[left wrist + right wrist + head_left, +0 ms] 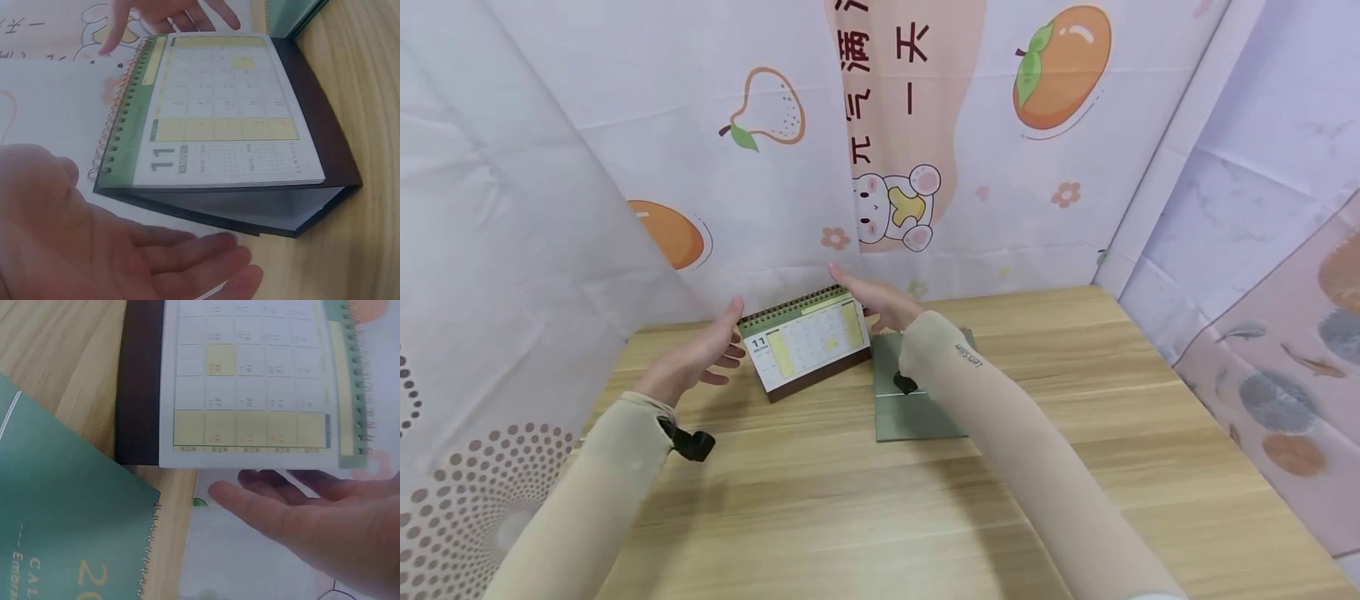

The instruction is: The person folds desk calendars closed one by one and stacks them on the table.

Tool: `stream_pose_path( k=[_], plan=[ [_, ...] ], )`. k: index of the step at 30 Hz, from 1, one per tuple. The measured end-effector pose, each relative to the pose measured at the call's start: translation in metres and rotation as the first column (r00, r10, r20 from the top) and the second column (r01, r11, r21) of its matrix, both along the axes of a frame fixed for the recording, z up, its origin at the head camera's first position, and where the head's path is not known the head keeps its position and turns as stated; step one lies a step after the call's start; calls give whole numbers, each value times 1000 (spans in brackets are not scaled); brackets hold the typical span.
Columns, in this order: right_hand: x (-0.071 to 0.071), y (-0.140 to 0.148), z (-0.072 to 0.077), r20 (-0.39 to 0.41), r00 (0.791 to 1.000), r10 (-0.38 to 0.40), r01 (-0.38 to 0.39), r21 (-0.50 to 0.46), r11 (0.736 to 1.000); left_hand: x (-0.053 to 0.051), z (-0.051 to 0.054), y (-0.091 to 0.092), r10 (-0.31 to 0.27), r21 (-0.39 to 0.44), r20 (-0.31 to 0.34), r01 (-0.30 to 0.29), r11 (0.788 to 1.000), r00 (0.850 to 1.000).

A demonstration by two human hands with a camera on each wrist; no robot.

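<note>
A spiral-bound desk calendar (808, 337) showing page 11 stands tilted on its dark base near the back of the table. My left hand (700, 354) is at its left end, fingers spread; in the left wrist view that palm (94, 244) faces the calendar (219, 106), fingers relaxed beside its open end. My right hand (883, 302) is at the other end, thumb raised near the spiral. The right wrist view has the right hand's fingers (275, 512) loosely extended close to the calendar's edge (250, 381); whether they touch is unclear.
A green spiral-bound calendar or booklet (917, 417) lies right of the desk calendar, partly under my right forearm; gold print shows on its cover (69, 506). Behind the wooden table (820, 500) hangs a printed curtain (685, 167), and another patterned cloth (1285, 358) hangs at the right.
</note>
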State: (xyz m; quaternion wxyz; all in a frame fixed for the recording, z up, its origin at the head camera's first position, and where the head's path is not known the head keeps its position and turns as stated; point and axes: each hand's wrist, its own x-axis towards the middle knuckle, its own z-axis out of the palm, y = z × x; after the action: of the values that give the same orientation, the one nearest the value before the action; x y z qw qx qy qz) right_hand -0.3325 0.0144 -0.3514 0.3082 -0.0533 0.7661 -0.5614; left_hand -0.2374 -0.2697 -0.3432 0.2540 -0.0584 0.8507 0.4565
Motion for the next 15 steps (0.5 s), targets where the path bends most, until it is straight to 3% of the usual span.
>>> stream_pose_path(
  k=[5, 15],
  plan=[
    [0, -3, 0, 19, 1000, -19, 19, 20, 1000, -1, -3, 5, -18, -1, 17, 18, 1000, 1000],
    [5, -6, -3, 10, 998, -59, 58, 78, 995, -2, -3, 6, 1, 1, 26, -1, 1000, 1000]
  ],
)
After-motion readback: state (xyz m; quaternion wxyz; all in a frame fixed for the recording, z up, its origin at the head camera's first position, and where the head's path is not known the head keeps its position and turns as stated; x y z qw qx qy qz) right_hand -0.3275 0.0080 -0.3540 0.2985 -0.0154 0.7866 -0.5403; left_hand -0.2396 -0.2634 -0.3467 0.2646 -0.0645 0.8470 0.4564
